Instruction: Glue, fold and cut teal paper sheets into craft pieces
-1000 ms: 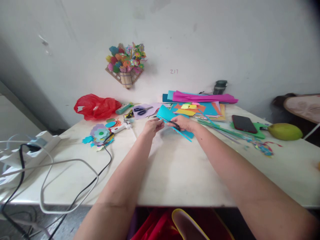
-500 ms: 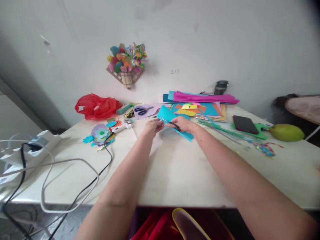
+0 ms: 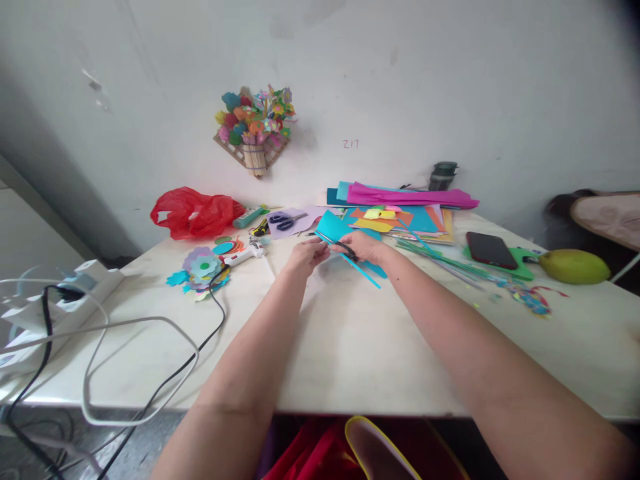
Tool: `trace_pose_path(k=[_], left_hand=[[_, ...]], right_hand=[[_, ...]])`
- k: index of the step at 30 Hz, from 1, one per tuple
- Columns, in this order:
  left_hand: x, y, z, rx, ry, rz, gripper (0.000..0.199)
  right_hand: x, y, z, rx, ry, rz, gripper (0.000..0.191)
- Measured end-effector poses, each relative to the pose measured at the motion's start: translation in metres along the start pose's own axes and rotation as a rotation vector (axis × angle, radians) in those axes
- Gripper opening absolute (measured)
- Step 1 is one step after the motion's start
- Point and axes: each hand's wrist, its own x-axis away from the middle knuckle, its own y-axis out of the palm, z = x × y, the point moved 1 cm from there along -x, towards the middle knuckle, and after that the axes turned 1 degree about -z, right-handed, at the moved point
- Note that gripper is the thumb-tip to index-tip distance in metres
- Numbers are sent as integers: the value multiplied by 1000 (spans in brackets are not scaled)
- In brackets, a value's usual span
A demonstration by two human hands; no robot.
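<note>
Hanging lower vs b4: blue strip (image 3: pixel 367 275)

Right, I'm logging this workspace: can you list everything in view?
blue sheet: one, blue, between hands
black scissors: one, black, in right hand
blue strip: one, blue, below right hand
dark scissors: one, dark blue, on lilac paper
flower cut-outs: several, mixed, table left
glue gun: one, white, beside cut-outs
plastic bag: one, red, back left
paper sheets: several, mixed, back right
phone: one, dark, right
fruit: one, yellow-green, far right
cup: one, dark, back right
flower ornament: one, multicoloured, on wall
power strip: one, white, far left
cables: several, black and white, left
thin strips: several, mostly green, right
small scraps: uncountable, mixed, right
table: one, whitish, beneath
left hand: one, bare, at sheet
right hand: one, bare, on scissors
</note>
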Motion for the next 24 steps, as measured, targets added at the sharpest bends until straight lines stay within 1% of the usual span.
trace_pose_path(k=[6, 8, 11, 14, 17, 19, 20, 22, 24], left_hand=[[-2, -3, 0, 25, -22, 18, 9], [-5, -8, 1, 19, -43, 54, 8], [-8, -19, 6, 38, -65, 123, 6], [-10, -32, 14, 137, -54, 146, 4], [-10, -42, 21, 258, -2, 172, 4], [-9, -46, 23, 303, 43, 165, 4], [-9, -46, 24, 312, 67, 152, 3], [-9, -46, 23, 312, 113, 120, 3], [-10, -45, 22, 301, 150, 94, 6]], right_hand=[[0, 5, -8, -42, 41, -16, 40], [-2, 7, -10, -76, 42, -7, 36], [-4, 10, -12, -147, -18, 0, 32], [-5, 11, -15, -229, -85, 2, 32], [-6, 7, -19, -281, -146, 83, 37], [-7, 3, -20, -205, -134, 173, 40], [-6, 1, -18, -116, -105, 215, 41], [-4, 0, -12, 149, -12, 279, 39], [0, 2, -5, 466, 101, 299, 34]])
